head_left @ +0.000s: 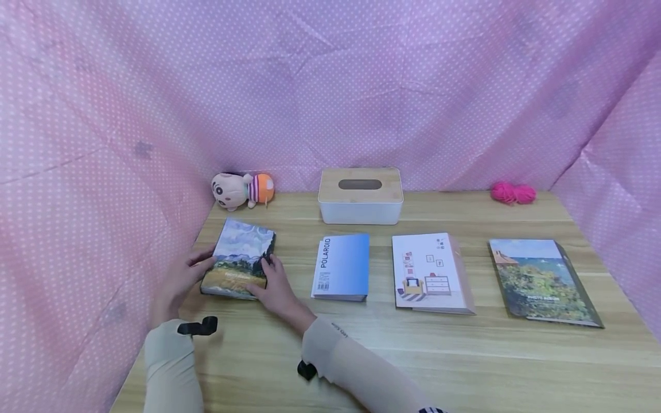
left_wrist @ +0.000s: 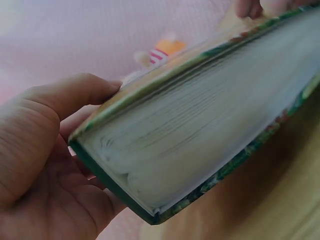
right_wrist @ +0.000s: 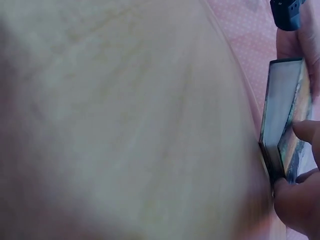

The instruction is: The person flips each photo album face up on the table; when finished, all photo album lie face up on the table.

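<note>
A thick photo album (head_left: 241, 252) with a painted landscape cover is at the left of the table. My left hand (head_left: 181, 281) grips its left, spine side; in the left wrist view the thumb lies on the cover and the other fingers are behind the spine. That view also shows the album's page edges (left_wrist: 210, 125) and dark green spine. On the album's right edge, my right hand (head_left: 279, 292) holds the lower corner, one digit on the cover. The right wrist view shows this right hand (right_wrist: 300, 200) at its edge, with the cover slightly apart from the pages.
To the right lie a blue Polaroid album (head_left: 343, 267), a white illustrated album (head_left: 426, 272) and a garden-scene photo album (head_left: 542, 281). Behind them are a plush doll (head_left: 240, 190), a tissue box (head_left: 360, 209) and pink yarn (head_left: 513, 193). A pink dotted cloth (head_left: 330, 86) hangs around the table.
</note>
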`<move>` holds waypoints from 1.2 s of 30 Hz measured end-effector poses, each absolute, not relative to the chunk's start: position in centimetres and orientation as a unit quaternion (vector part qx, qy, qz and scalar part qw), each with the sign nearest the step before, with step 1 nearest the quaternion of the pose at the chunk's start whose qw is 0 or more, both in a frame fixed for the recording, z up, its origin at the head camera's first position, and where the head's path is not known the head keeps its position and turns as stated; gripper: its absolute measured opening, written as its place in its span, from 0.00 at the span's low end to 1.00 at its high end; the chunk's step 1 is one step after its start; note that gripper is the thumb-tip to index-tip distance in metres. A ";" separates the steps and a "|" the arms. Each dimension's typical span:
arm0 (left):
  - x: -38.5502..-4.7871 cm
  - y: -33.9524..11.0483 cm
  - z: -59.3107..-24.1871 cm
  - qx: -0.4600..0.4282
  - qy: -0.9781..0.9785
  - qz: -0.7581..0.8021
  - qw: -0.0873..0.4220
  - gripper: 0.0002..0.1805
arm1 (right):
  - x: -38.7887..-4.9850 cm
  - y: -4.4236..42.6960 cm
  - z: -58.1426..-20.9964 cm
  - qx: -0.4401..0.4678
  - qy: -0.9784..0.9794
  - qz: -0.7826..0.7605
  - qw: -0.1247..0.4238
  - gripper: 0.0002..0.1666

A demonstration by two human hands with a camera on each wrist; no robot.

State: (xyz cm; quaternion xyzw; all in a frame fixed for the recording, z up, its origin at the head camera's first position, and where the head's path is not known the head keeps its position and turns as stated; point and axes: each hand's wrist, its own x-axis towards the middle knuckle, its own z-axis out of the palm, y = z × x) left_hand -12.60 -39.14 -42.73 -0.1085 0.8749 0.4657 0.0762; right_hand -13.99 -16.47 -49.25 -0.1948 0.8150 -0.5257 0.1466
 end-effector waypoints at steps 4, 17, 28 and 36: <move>-12.6 -39.6 -43.9 -0.119 0.862 0.485 0.085 0.35 | -13.9 -16.8 -49.4 -0.200 0.829 -0.506 0.129 0.48; -12.9 -39.7 -45.5 -0.145 0.856 0.492 0.065 0.32 | -14.0 -16.9 -49.7 -0.207 0.849 -0.469 0.129 0.47; -12.6 -40.0 -46.0 -0.169 0.825 0.537 0.050 0.33 | -13.8 -16.3 -48.8 -0.226 0.847 -0.465 0.126 0.44; -12.5 -40.0 -45.8 -0.151 0.858 0.489 0.036 0.31 | -14.6 -14.3 -46.4 -0.196 0.824 -0.518 0.122 0.36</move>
